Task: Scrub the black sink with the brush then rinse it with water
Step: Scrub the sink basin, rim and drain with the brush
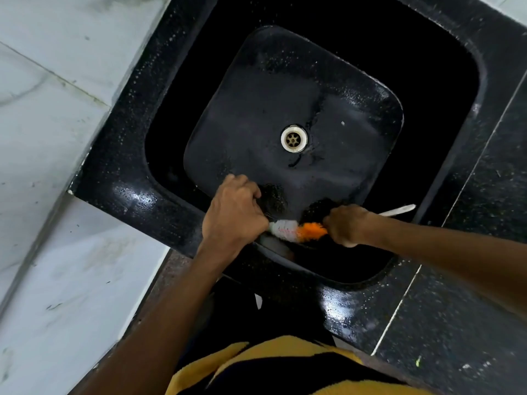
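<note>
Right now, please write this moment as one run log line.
step: scrub | right hand: grips brush handle | left hand: holds bristle tip | place: sink near wall | water: none seen

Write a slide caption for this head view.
Both hands, left and right, hold the brush over the black sink.

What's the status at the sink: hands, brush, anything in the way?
Right hand grips brush handle; left hand holds bristle tip. Brush over black sink near edge. Drain uncovered, nothing in the way.

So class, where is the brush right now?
In the head view, the brush lies at the sink's near wall, between the left hand and right hand.
</note>
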The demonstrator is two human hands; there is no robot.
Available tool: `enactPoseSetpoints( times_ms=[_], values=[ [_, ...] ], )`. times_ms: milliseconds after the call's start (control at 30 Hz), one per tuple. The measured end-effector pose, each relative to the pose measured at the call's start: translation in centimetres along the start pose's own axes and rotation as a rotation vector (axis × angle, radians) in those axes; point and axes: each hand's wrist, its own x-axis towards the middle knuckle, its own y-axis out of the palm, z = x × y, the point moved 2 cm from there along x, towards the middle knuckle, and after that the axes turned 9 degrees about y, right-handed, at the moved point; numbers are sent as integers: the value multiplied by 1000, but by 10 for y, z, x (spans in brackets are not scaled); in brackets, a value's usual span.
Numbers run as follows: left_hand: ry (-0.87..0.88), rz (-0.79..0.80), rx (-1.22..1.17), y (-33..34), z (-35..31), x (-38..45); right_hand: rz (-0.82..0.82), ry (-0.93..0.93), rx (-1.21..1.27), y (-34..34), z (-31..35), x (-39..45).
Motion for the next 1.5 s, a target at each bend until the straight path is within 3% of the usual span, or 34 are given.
enactPoseSetpoints(
  times_ms=[133, 333, 433, 533, 667, 867, 1000, 1167, 1267, 1400, 1500],
  values=[
    [-2, 11, -22, -3, -1, 0, 1, -60, 204, -25, 44, 25],
    [-49, 8, -6, -2, -3, 0, -213, -97, 397, -117, 94, 63],
    [-53, -55, -7, -5, -4, 0, -300, -80, 290, -140, 91, 74],
    [-42, -98, 19, -6, -6, -1, -493, -37, 123, -169, 71, 85],
    [-90, -22, 67, -5, -5, 0, -725, -47, -167, -227, 54, 100],
    [-153, 59, 71, -5, -3, 2, -754, -75, -296, -284, 44, 120],
    [-157, 52, 62, -3, -2, 2, -744, 71, -63, -296, -26, 124],
    [-154, 69, 35, -1, -2, 2, -662, 570, 372, -265, -154, 125],
    [-153, 80, 27, -4, -4, 2, -630, 661, 598, -236, -144, 133],
    [-157, 103, 26, -5, -2, 1, -527, 646, 1221, -211, -99, 152],
    [-156, 100, 31, -4, -1, 1, -441, 624, 1536, -183, -101, 159]
  ],
)
